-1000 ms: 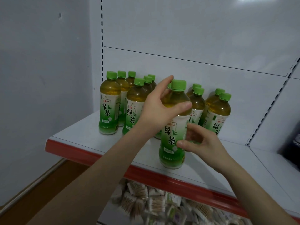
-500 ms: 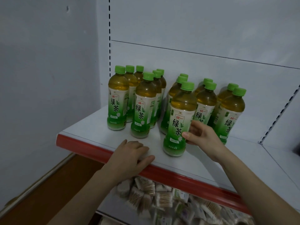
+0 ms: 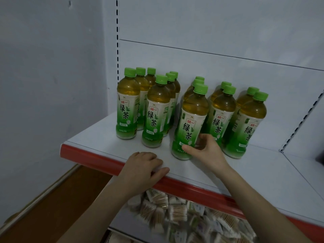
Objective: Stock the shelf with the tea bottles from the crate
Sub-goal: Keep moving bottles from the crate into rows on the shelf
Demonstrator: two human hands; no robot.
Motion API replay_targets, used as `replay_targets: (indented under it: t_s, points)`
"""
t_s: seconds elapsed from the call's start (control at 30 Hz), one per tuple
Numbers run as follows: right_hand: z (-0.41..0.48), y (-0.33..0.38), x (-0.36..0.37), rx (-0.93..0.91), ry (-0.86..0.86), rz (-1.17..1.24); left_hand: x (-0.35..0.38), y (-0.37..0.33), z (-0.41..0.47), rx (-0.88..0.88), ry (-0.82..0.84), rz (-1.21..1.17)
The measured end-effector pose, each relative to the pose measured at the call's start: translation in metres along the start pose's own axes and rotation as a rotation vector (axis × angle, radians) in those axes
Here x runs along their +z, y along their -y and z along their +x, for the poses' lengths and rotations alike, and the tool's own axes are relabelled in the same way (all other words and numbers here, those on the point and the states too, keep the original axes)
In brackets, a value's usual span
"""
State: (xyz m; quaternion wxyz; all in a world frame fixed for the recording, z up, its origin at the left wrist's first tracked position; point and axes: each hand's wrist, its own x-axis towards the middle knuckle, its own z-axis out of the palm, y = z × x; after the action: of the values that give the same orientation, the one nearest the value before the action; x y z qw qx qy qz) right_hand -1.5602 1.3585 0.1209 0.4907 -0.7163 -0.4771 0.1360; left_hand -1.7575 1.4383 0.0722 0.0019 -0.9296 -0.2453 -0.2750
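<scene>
Several green-capped tea bottles stand in rows on the white shelf (image 3: 98, 137). The front middle bottle (image 3: 190, 120) stands upright nearest the shelf's red edge. My right hand (image 3: 204, 151) holds its lower part, thumb on the label front and fingers round its right side. My left hand (image 3: 142, 166) rests on the red front edge with its fingers curled over the shelf top, holding no bottle. The crate is out of view.
A grey wall stands close on the left. The shelf's back panel rises behind the bottles, and a second shelf section (image 3: 301, 169) joins on the right. Below, a lower shelf holds packets of cotton swabs (image 3: 175, 211). A brown floor shows at bottom left.
My left hand has come down from the bottle's neck onto the shelf's front edge. My right hand has stayed low on the front bottle, which now stands on the shelf.
</scene>
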Motion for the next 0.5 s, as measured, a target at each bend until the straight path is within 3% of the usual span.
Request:
replay_targets:
  t_s: [0.5]
  points:
    - [0.016, 0.0, 0.013, -0.103, 0.112, 0.016, 0.003, 0.0, -0.001, 0.025, -0.1, 0.026]
